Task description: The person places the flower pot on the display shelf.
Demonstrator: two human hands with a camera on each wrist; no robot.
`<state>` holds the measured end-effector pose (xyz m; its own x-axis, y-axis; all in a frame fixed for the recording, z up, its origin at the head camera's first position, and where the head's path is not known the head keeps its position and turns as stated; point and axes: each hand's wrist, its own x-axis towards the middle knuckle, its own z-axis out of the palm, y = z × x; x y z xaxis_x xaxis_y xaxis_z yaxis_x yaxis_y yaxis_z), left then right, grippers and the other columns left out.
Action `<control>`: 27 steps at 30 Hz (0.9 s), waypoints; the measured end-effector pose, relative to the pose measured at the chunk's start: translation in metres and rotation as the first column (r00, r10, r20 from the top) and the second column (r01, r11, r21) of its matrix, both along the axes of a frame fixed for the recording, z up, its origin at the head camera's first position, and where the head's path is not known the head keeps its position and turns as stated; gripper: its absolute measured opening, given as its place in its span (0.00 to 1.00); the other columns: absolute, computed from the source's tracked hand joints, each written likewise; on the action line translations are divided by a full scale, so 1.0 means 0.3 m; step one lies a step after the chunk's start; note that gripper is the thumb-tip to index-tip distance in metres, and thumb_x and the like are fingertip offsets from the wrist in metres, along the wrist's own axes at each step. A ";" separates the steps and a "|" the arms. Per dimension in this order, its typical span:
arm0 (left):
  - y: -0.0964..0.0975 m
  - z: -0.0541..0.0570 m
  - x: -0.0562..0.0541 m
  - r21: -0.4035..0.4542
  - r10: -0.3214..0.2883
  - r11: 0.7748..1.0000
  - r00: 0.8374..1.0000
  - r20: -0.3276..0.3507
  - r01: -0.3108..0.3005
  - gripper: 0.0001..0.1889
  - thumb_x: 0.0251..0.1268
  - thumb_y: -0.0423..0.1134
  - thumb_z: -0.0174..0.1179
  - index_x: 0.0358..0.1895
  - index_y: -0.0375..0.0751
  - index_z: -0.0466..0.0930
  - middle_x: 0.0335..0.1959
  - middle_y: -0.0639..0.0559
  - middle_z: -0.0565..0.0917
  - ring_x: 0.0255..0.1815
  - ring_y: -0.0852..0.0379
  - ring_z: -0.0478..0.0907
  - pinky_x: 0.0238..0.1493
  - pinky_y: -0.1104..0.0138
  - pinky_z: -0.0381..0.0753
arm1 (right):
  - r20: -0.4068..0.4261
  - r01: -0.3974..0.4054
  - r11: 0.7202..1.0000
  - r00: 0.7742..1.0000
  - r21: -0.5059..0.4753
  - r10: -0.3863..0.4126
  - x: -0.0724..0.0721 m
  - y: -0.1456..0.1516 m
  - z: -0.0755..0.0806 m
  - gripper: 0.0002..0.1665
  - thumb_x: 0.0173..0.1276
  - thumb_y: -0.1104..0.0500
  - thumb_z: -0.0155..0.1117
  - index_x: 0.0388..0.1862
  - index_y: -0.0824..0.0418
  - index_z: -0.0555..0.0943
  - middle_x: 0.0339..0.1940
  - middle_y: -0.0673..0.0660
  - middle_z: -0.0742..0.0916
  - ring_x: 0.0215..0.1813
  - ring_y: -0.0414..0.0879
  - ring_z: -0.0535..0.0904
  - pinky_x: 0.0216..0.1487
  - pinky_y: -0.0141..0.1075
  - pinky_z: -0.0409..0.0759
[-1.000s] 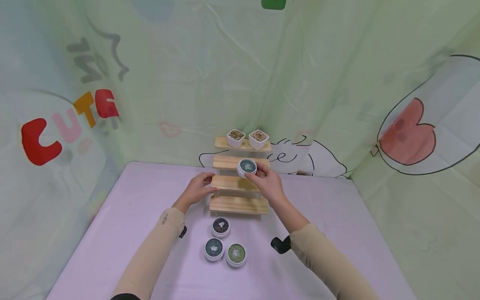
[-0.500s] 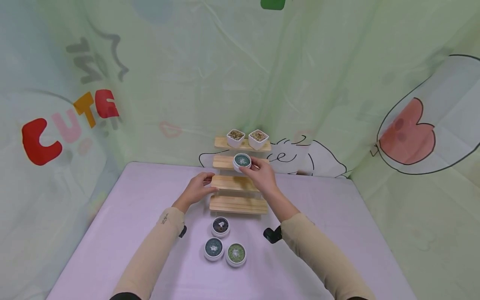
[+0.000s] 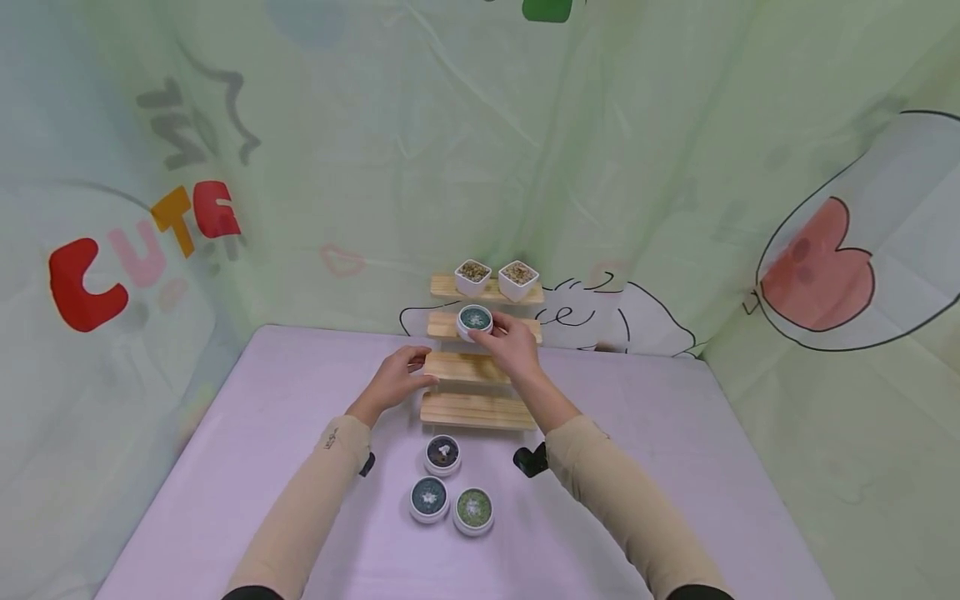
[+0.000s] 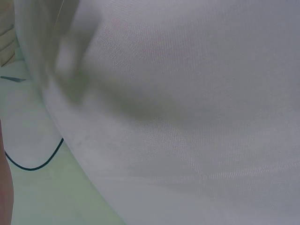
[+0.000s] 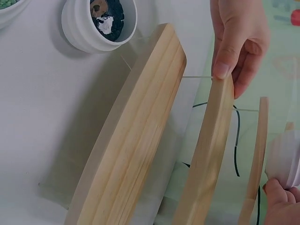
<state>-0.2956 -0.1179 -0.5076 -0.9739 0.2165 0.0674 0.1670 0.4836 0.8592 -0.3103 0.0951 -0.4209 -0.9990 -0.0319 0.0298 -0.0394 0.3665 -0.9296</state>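
Note:
A tiered wooden display stand [image 3: 468, 367] with several plank shelves stands on the table. My left hand [image 3: 393, 379] pinches the left end of the second shelf from the bottom; in the right wrist view, its thumb lies against the plank's end. My right hand [image 3: 516, 348] holds a small white round pot [image 3: 475, 319] with a dark teal, white-marked filling. That pot overlaps the left part of the third shelf in the head view, upright, with thumb and fingers at its right side. The left wrist view shows mostly pale cloth.
Two square white pots [image 3: 472, 277] with grainy filling sit on the top shelf. In front of the stand are three round white pots: a dark one [image 3: 442, 455], a teal one [image 3: 429, 499] and a green one [image 3: 473, 511]. Behind hangs a printed curtain [image 3: 360, 167].
My right hand has carried the round pot left and slightly up, from the right part of the third shelf to its left part. The left hand has stayed on the stand.

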 end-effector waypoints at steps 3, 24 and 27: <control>0.000 -0.001 0.002 0.005 -0.001 1.000 1.000 -0.001 0.001 0.34 0.58 0.36 0.71 0.65 0.26 0.68 0.60 0.35 0.74 0.61 0.43 0.75 0.66 0.60 0.75 | 0.000 0.004 1.000 1.000 0.010 -0.004 -0.004 -0.007 -0.004 0.35 0.60 0.57 0.74 0.64 0.69 0.74 0.60 0.65 0.81 0.61 0.51 0.79 0.58 0.35 0.82; 0.000 -0.001 0.000 0.008 0.010 1.000 1.000 0.017 -0.010 0.34 0.57 0.36 0.71 0.66 0.27 0.68 0.61 0.35 0.74 0.63 0.44 0.74 0.66 0.62 0.75 | 0.008 0.011 1.000 1.000 0.007 -0.011 -0.025 -0.038 -0.007 0.36 0.61 0.55 0.73 0.65 0.69 0.74 0.61 0.64 0.81 0.62 0.51 0.78 0.60 0.35 0.81; 0.000 -0.002 0.000 0.001 0.010 1.000 1.000 0.016 -0.010 0.34 0.58 0.37 0.71 0.66 0.27 0.68 0.61 0.35 0.74 0.63 0.44 0.74 0.66 0.62 0.75 | 0.006 0.014 1.000 1.000 0.015 -0.014 -0.027 -0.042 -0.009 0.36 0.61 0.55 0.73 0.65 0.68 0.74 0.61 0.64 0.81 0.61 0.50 0.78 0.60 0.35 0.81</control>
